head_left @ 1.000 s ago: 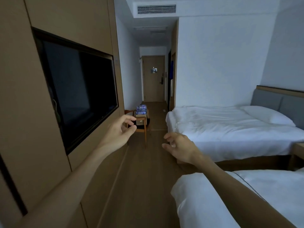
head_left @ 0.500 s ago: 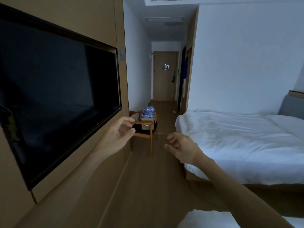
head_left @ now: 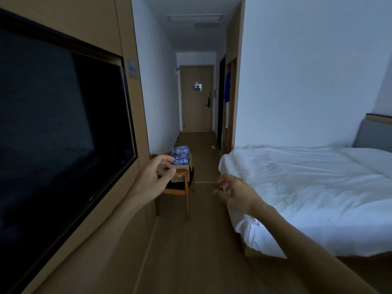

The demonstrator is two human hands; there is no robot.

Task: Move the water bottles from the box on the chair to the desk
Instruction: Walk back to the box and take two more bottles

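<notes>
Left hand (head_left: 156, 179) and right hand (head_left: 237, 193): both bare, with forearms uncovered to the frame edge; no sleeve, glove, watch or ring visible.

one chair (head_left: 180, 187), on it one box (head_left: 183, 169) of stacked water bottles (head_left: 180, 155), number unclear; beside the chair one bed (head_left: 307, 187); two hands.

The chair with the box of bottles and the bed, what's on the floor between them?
Nothing that the head view shows: only bare wooden floor runs between the chair and the bed, though the right hand hides part of that stretch.
</notes>
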